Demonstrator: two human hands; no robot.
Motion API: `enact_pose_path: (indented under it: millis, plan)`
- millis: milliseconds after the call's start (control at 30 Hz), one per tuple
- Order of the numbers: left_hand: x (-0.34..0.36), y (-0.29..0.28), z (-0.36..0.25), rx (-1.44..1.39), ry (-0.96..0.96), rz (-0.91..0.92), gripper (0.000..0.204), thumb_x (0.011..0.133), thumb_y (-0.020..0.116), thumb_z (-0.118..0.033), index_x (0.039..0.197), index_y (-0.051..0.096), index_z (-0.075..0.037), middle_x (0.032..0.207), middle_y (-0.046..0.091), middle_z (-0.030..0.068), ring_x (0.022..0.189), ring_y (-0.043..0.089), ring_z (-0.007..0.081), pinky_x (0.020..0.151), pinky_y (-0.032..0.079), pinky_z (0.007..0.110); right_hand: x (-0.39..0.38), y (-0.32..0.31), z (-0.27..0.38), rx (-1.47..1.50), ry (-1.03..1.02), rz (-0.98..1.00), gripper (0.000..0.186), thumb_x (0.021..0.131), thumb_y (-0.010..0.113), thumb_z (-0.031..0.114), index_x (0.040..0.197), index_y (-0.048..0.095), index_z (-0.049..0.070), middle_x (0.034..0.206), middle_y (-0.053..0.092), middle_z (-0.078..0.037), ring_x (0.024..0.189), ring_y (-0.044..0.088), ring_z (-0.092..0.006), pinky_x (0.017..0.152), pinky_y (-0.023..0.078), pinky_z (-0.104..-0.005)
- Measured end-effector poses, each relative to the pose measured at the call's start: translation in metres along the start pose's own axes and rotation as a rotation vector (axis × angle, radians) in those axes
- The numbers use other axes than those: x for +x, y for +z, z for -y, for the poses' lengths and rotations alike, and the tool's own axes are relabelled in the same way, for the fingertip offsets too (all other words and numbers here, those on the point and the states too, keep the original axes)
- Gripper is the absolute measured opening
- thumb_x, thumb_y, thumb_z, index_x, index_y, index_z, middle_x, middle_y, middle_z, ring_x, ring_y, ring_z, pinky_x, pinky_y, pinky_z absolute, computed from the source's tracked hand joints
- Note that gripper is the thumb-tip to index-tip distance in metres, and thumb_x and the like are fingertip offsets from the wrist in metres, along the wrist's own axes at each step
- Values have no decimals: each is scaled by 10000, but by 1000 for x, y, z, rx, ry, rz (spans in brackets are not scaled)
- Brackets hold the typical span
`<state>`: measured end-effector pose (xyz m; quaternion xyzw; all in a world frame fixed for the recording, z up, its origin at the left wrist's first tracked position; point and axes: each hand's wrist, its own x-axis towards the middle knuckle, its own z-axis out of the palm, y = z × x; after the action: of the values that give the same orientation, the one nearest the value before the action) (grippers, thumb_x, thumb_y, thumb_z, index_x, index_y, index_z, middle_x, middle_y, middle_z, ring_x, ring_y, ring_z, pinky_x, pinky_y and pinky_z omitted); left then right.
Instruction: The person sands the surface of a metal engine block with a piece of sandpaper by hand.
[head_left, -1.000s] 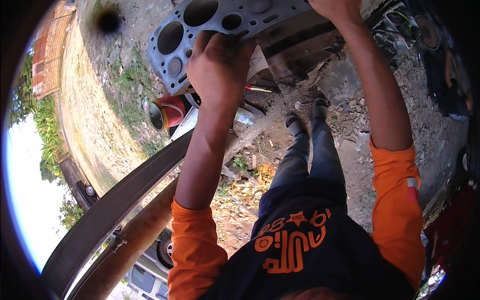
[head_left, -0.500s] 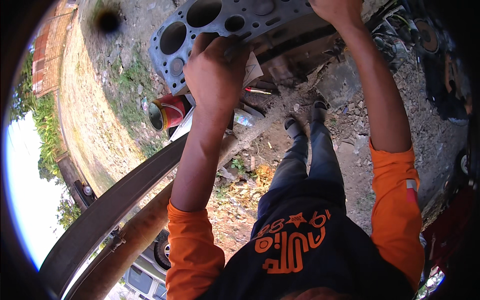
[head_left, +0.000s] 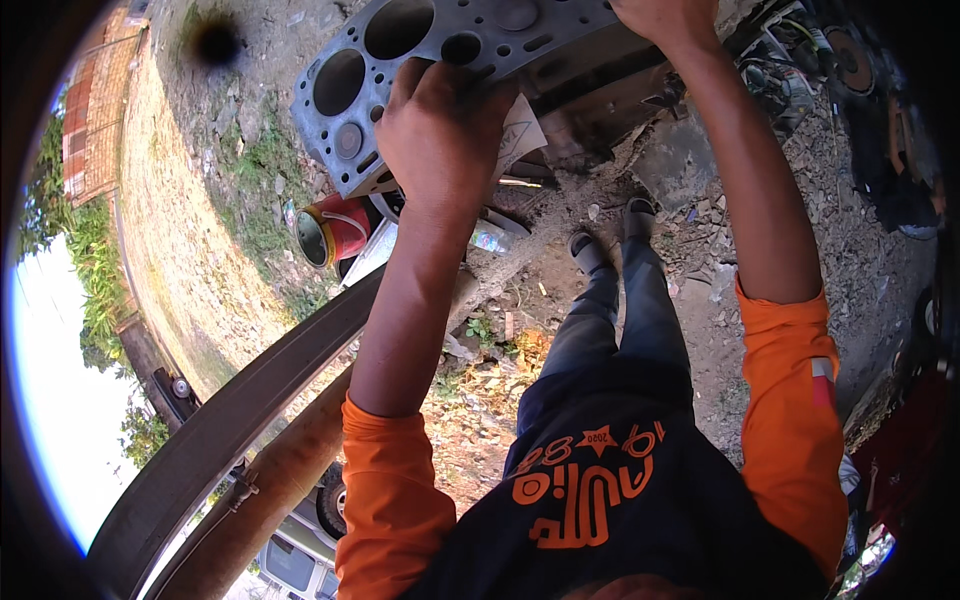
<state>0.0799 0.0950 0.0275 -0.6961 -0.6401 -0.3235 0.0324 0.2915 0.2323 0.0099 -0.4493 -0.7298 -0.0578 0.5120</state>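
A grey metal engine block (head_left: 350, 115) with large round cylinder bores and smaller holes in its flat top lies across the upper part of the view. My left hand (head_left: 440, 125) is on the near edge of that face, its fingers curled and closed. From beneath it sticks out a sheet of paper (head_left: 520, 138), pale with a printed triangle, which the hand grips; what lies under the palm is hidden. At the top edge, my right hand (head_left: 672, 18) rests by the block's right part. Its fingers are cut off by the frame.
A red and yellow bucket (head_left: 335, 230) stands left of the block, near a clear plastic bottle (head_left: 492, 238). A dark metal beam (head_left: 250, 400) and a rusty pipe (head_left: 290, 450) run along the lower left. Mechanical parts (head_left: 800, 80) lie at the upper right, on gravelly ground.
My left hand has shifted slightly right and up over the block, and the paper moved with it, showing more of itself. The right hand has barely moved, a little left.
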Motion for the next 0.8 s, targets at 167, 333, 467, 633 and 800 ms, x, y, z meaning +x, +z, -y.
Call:
enact_pose_path:
  millis: [167, 333, 467, 633, 800]
  plan:
    - [0, -6, 4, -6, 22, 40, 250, 694, 880, -237, 844, 762, -75, 918, 709, 81, 733, 712, 310, 652, 563, 433, 1, -2, -3, 2, 22, 8, 239, 905, 737, 258, 956, 670, 35, 919, 688, -179, 886, 666, -404, 782, 531, -470]
    - [8, -1, -2, -47, -28, 37, 274, 691, 921, -253, 814, 780, -53, 873, 732, 77, 749, 728, 284, 672, 560, 384, 5, -7, -1, -57, 28, -3, 241, 903, 741, 257, 958, 670, 33, 913, 687, -180, 885, 668, -403, 780, 534, -469]
    - [1, -1, -3, 70, -4, 22, 276, 684, 927, -238, 835, 788, -53, 862, 730, 77, 719, 722, 284, 658, 561, 384, 2, -5, -3, 6, 12, -2, 235, 894, 748, 248, 952, 670, 33, 914, 688, -182, 880, 668, -406, 775, 533, -471]
    - [-3, -8, 8, -42, -9, 22, 225, 724, 879, -231, 876, 794, -89, 885, 712, 82, 723, 717, 307, 647, 568, 414, 3, -2, -1, -6, -6, -21, 220, 891, 747, 233, 947, 671, 33, 908, 686, -178, 874, 667, -405, 772, 533, -469]
    - [0, 1, -2, 14, -10, 11, 215, 714, 873, -223, 839, 773, -78, 884, 702, 89, 721, 709, 322, 643, 565, 425, 6, -9, -1, 25, -16, 10, 216, 891, 742, 221, 939, 665, 25, 899, 678, -178, 872, 662, -407, 763, 527, -473]
